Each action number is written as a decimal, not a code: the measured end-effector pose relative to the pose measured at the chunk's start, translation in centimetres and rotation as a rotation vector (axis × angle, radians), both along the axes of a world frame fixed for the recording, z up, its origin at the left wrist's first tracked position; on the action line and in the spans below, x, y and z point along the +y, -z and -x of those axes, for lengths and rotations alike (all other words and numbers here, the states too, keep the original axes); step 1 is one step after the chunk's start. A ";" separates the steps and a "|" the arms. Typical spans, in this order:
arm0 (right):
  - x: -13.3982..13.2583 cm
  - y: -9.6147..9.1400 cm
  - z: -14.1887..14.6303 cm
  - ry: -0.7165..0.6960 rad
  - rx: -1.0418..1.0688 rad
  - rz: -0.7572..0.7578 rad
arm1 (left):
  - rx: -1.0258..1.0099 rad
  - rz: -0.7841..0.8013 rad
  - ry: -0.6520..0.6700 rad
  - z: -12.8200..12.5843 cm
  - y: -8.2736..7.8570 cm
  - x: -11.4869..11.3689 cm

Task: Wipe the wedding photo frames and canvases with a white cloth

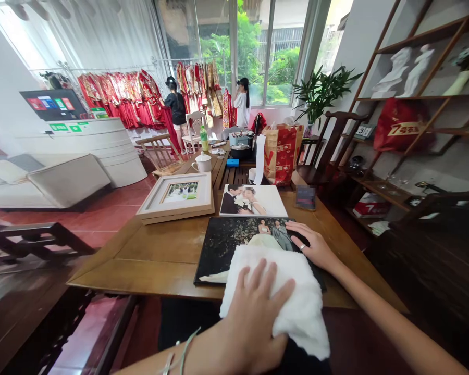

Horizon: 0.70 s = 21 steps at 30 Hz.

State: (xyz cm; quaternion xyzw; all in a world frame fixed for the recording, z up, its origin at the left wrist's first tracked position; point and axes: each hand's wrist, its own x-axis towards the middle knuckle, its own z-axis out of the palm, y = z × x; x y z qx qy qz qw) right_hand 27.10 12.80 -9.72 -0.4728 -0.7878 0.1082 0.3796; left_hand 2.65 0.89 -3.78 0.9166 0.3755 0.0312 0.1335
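A dark wedding photo panel lies flat at the near edge of the wooden table. A fluffy white cloth covers its near right part. My left hand rests flat on the cloth, fingers spread, pressing it onto the panel. My right hand lies with its fingers on the panel's right edge, a ring on one finger, holding nothing. A second, lighter wedding photo sits just behind the panel.
A white-framed picture lies back left on the table. Farther along stand a mug, a red paper bag, a pot and a bottle. Two people stand by racks of red garments. Shelves line the right wall; a dark chair is left.
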 end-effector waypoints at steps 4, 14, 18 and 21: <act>0.0 0.0 -0.1 -0.040 0.021 -0.010 | -0.003 -0.141 -0.113 -1.2 0.0 4.5; 0.5 0.3 -0.6 -0.024 0.145 0.094 | 0.140 -0.328 -0.235 -4.5 1.1 5.1; 0.6 0.4 -0.6 -0.035 0.152 0.110 | 0.122 -0.317 -0.134 -4.9 1.6 -0.1; 0.6 0.3 -0.5 -0.022 0.147 0.123 | 0.105 -0.235 -0.066 -4.9 1.3 -1.6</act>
